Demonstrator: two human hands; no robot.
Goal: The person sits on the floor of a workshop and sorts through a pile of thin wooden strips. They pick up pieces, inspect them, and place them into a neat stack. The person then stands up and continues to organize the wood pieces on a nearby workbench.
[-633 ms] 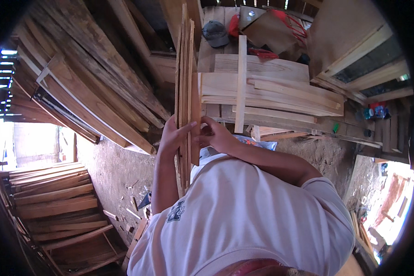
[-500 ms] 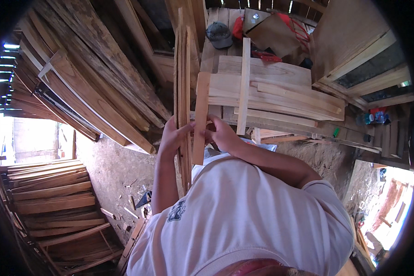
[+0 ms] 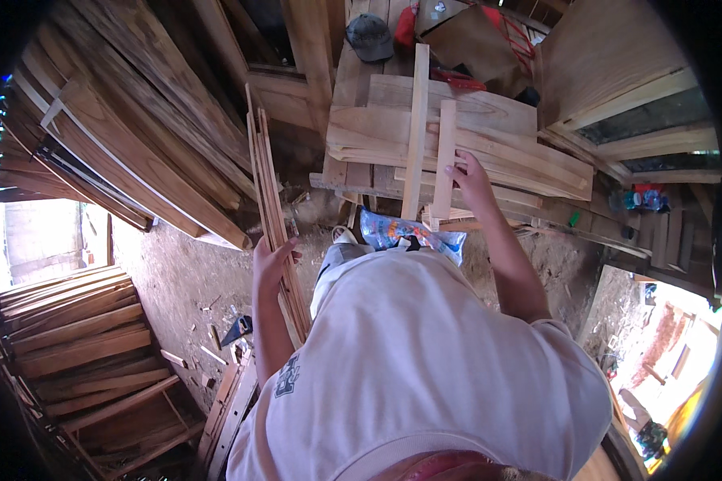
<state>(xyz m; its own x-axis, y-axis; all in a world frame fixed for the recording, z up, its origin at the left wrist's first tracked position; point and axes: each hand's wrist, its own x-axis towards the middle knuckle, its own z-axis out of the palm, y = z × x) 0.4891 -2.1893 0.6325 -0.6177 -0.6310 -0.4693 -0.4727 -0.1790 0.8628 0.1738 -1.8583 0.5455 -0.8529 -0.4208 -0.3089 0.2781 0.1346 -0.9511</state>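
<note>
My left hand (image 3: 273,260) is closed around a bundle of long thin wooden strips (image 3: 266,168), which stand out past my left side with their far ends spread a little. My right hand (image 3: 469,175) grips a short flat wooden slat (image 3: 445,152) by its right edge, over the workbench. Just left of that slat a longer pale wooden batten (image 3: 416,120) lies across the planks. Beneath both, several wide planks (image 3: 505,120) are stacked on the workbench (image 3: 353,76). Where the slat's underside meets the planks, I cannot tell.
A grey cap (image 3: 369,38) and a brown sheet with red straps (image 3: 477,50) lie at the bench's back. Long boards (image 3: 136,136) lean at the left, with stacked timber (image 3: 80,345) below them. A printed plastic bag (image 3: 401,228) is by my waist. Wood scraps litter the floor (image 3: 192,297).
My hands have moved apart. The right one carried the short slat rightward over the bench, while the left one took the bundle of strips down and to the left.
</note>
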